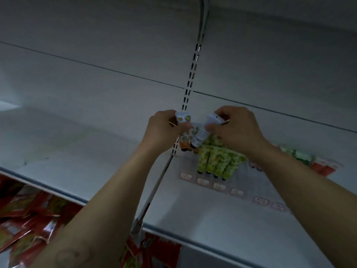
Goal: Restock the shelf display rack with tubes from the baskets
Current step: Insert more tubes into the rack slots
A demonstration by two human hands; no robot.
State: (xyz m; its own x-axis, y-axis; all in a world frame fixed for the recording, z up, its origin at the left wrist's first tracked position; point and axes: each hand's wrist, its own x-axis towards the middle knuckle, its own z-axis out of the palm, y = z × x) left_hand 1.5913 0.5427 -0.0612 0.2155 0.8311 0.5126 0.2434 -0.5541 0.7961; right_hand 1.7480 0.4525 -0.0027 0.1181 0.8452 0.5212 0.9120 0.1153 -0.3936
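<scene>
Your left grip pinches an orange-print tube by its crimped end; right grip pinches a white tube likewise, caps down, prob. so both slot in beside the green tubes, near the back edge of the shelf.

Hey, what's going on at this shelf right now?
A person is restocking tubes. The left hand grips a tube with an orange-and-green print, and the right hand pinches a white-backed tube. Both are held close together beside the green tubes already standing in the display rack. Neither held tube is set down yet. Red packets lie on the level below.
</scene>
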